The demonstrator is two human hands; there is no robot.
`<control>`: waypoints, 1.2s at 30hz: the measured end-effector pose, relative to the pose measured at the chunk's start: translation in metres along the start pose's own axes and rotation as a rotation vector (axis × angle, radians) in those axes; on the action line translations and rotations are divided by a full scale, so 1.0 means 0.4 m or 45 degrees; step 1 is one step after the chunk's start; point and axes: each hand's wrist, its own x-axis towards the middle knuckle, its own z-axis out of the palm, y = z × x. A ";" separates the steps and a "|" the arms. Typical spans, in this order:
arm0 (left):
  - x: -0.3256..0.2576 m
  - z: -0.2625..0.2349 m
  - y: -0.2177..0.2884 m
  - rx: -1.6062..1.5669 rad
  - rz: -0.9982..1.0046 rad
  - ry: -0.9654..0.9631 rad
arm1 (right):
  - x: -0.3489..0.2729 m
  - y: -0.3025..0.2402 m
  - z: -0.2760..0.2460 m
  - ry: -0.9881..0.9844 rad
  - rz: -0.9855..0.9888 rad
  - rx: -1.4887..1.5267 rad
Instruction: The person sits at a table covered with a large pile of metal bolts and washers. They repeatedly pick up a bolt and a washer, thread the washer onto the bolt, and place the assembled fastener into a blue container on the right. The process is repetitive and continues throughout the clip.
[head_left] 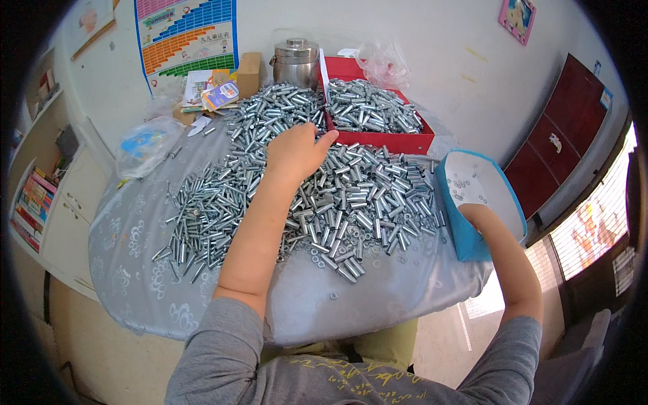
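My left hand (297, 152) reaches over a large heap of metal sleeves (361, 192), by the near left corner of a red box (388, 140). Its thumb is stretched toward that corner, apart from the curled forefinger; the other fingertips are hidden. Nothing shows between thumb and forefinger. More silvery tubular parts (368, 104) fill the red box. At the right, my right hand (474, 214) dips into a blue box (469, 236) with a white inside, and the near wall hides its fingers. Small rings (462, 182) lie inside that box.
A patterned silvery cloth (142, 270) covers the rounded table. Behind the heap stand a steel pot (295, 61) and a cardboard box (250, 75). A plastic bag (145, 145) lies at the left; another clear bag (385, 64) rests behind the red box. Loose rings (333, 295) lie near the front.
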 end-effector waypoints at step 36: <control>-0.027 0.000 0.048 -0.935 0.314 0.451 | -0.186 -0.646 -0.226 0.446 -1.717 2.515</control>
